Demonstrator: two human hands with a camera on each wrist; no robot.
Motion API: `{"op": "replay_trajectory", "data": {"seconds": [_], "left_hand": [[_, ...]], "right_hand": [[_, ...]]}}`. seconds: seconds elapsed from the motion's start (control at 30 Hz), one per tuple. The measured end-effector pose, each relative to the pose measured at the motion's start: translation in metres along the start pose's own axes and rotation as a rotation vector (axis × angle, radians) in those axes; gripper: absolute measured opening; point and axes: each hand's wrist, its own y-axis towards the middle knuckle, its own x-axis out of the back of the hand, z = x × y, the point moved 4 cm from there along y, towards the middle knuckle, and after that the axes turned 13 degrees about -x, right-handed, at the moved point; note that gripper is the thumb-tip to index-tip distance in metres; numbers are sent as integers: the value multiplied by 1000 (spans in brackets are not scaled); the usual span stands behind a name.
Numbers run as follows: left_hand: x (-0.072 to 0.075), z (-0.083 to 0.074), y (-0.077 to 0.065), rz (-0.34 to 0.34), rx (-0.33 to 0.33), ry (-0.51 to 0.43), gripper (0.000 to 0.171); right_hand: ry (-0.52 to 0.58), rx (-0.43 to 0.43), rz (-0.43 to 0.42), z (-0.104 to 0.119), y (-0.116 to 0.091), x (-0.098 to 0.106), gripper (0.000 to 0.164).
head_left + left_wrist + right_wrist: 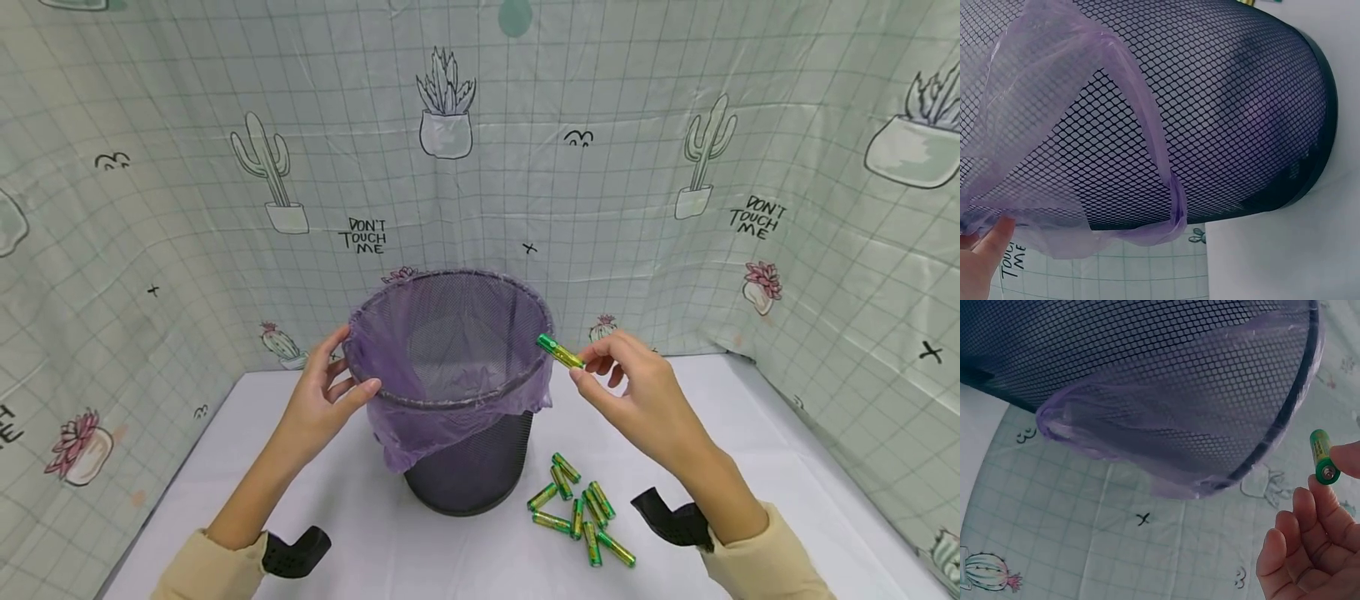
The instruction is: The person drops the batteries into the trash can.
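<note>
A black mesh wastebasket (472, 471) stands upright, lined with a purple plastic bag (420, 429) folded over its rim. My left hand (318, 408) holds the left side of the lined rim, its thumb over the near edge and its fingers around the outside. Between thumb and fingers, my right hand (641, 392) pinches a green and gold battery (560, 352) at the basket's right rim. In the right wrist view, one end of that battery (1320, 456) faces the camera, and the other fingers (1304, 540) curve loosely below it.
Several more green and gold batteries (592, 543) lie loose on the white table (337, 533), right of the basket's base. A grid-patterned cloth (480, 200) with cactus drawings hangs behind and along both sides.
</note>
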Motion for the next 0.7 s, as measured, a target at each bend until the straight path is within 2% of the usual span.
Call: {"op": "replay_trajectory", "data": {"seconds": [0.13,0.3,0.53,0.7], "left_hand": [[0,0,0,-2,12,0,78],[0,-2,2,-6,21,10,78],[0,-4,2,-8,21,21,78],[0,-5,2,-4,29,24,78]], "right_hand": [[7,42,37,13,8,-7,8],[-7,43,114,24,16,-17,10],[-72,50,190,33,22,-30,9],[-146,93,199,37,24,-36,12]]}}
